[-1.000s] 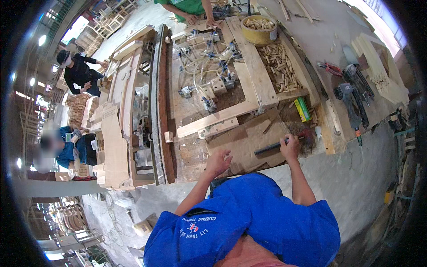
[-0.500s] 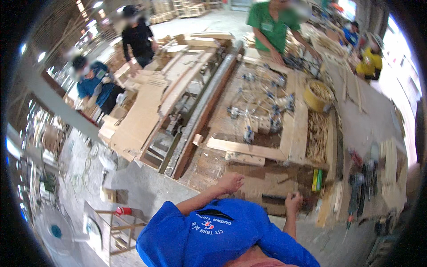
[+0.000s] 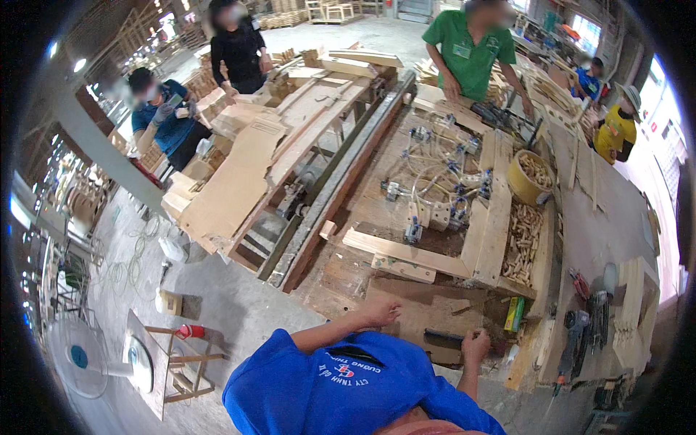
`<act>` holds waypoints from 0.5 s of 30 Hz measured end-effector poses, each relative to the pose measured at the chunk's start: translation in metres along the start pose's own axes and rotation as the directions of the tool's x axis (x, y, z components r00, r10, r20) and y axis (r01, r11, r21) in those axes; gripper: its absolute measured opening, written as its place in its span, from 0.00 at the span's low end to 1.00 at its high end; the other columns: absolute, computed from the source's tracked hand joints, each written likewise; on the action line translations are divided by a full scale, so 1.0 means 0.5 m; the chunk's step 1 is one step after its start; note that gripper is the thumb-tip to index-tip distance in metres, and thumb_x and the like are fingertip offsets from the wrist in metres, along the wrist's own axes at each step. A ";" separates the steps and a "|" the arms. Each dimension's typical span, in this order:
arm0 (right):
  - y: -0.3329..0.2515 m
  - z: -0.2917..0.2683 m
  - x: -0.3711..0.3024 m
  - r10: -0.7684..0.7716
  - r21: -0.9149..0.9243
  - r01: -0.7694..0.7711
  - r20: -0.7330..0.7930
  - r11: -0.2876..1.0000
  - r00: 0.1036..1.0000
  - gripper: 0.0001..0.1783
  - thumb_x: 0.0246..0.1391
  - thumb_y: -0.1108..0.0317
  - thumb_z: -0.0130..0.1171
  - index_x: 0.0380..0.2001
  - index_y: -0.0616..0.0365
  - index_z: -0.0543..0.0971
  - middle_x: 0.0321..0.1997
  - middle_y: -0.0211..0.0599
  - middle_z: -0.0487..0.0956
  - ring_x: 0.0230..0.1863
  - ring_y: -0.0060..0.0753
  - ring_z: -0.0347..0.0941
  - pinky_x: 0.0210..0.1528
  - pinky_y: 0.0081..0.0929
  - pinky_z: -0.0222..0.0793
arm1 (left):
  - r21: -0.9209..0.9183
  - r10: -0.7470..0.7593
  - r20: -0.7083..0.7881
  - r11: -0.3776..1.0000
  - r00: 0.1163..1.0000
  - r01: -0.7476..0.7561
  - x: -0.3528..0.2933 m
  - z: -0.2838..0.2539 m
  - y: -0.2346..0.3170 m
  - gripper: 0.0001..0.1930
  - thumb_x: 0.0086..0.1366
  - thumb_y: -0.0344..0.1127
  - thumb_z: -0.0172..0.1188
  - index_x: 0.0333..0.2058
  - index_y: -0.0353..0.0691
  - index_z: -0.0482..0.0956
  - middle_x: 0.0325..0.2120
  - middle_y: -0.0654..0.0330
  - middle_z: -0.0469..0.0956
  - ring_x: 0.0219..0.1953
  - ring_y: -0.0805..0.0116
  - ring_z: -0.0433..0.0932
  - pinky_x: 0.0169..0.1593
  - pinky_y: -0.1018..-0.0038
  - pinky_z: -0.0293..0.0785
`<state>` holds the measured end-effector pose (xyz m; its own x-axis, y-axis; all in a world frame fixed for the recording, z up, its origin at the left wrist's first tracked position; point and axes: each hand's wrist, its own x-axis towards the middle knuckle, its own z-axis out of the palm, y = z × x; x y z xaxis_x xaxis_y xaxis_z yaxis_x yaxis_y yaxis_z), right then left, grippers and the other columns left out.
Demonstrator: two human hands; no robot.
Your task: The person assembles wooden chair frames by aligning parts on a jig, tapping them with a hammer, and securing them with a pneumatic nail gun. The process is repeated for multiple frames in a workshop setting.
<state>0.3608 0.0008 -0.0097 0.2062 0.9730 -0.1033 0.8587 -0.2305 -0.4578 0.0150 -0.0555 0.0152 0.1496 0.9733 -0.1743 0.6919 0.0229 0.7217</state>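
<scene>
My left hand is over the brown board at the near edge of the workbench, palm low, with its fingers loosely apart and nothing visible in them. To its right, my right hand is closed at the end of a slim black bar-shaped tool that points left. What kind of tool it is, I cannot make out. A small wood offcut lies just beyond the tool. A green and yellow box stands to the right of my right hand.
Beyond my hands sits a wooden frame jig with hoses and clamps. Wooden dowels fill a trough, below a yellow tub. Power tools lie at right. A person in green works across the bench; others stand left.
My left hand's fingers have loosened and spread a little. My right hand and the black tool have shifted slightly away from me together. The whole view has tilted.
</scene>
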 end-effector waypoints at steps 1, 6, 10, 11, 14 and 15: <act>-0.011 -0.007 0.001 0.010 0.033 -0.011 0.018 0.999 1.000 0.16 0.50 0.61 0.69 0.37 0.60 0.81 0.39 0.52 0.82 0.45 0.55 0.80 0.49 0.47 0.74 | -0.006 -0.008 -0.013 1.000 1.000 0.008 -0.003 0.002 -0.001 0.17 0.64 0.42 0.63 0.48 0.38 0.83 0.41 0.45 0.84 0.44 0.42 0.82 0.49 0.52 0.78; 0.010 0.002 0.005 -0.013 -0.004 0.013 -0.075 1.000 0.997 0.14 0.51 0.61 0.68 0.36 0.59 0.82 0.38 0.51 0.83 0.44 0.55 0.80 0.48 0.47 0.75 | -0.001 0.033 0.033 0.999 0.999 -0.033 0.011 0.002 -0.005 0.19 0.65 0.43 0.62 0.50 0.38 0.83 0.41 0.45 0.84 0.45 0.43 0.82 0.50 0.54 0.78; 0.002 0.005 0.010 0.008 0.037 -0.007 -0.034 0.999 0.999 0.13 0.54 0.61 0.66 0.37 0.58 0.80 0.36 0.52 0.82 0.43 0.58 0.79 0.47 0.50 0.73 | 0.069 0.005 0.075 0.998 0.997 -0.010 0.010 -0.009 0.002 0.20 0.66 0.44 0.61 0.51 0.39 0.83 0.41 0.44 0.84 0.45 0.42 0.82 0.50 0.54 0.78; -0.001 0.004 0.010 0.009 0.020 -0.008 -0.048 1.000 0.999 0.13 0.55 0.61 0.65 0.37 0.58 0.80 0.37 0.52 0.81 0.43 0.58 0.78 0.47 0.51 0.72 | 0.070 -0.008 0.075 0.998 0.997 0.003 0.013 -0.009 0.002 0.20 0.66 0.44 0.61 0.51 0.39 0.83 0.41 0.44 0.84 0.45 0.42 0.82 0.50 0.54 0.78; -0.002 0.003 0.005 0.001 -0.008 -0.001 -0.068 1.000 0.998 0.12 0.55 0.62 0.65 0.37 0.58 0.80 0.38 0.52 0.81 0.44 0.58 0.78 0.47 0.52 0.72 | 0.060 0.035 0.092 0.997 0.995 -0.041 0.019 -0.011 -0.001 0.19 0.67 0.44 0.60 0.51 0.39 0.83 0.42 0.43 0.84 0.45 0.41 0.82 0.50 0.53 0.78; 0.000 0.002 0.004 0.001 0.001 -0.001 -0.073 1.000 0.997 0.12 0.56 0.62 0.65 0.37 0.59 0.80 0.38 0.52 0.81 0.44 0.58 0.78 0.46 0.52 0.72 | 0.075 0.040 0.101 0.996 0.994 -0.048 0.021 -0.010 0.000 0.19 0.67 0.44 0.60 0.51 0.39 0.83 0.42 0.43 0.84 0.46 0.41 0.82 0.51 0.53 0.78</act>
<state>0.3605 0.0027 -0.0109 0.2404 0.9699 -0.0391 0.8582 -0.2312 -0.4583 0.0130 -0.0444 0.0165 0.2477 0.9454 -0.2119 0.7352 -0.0410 0.6766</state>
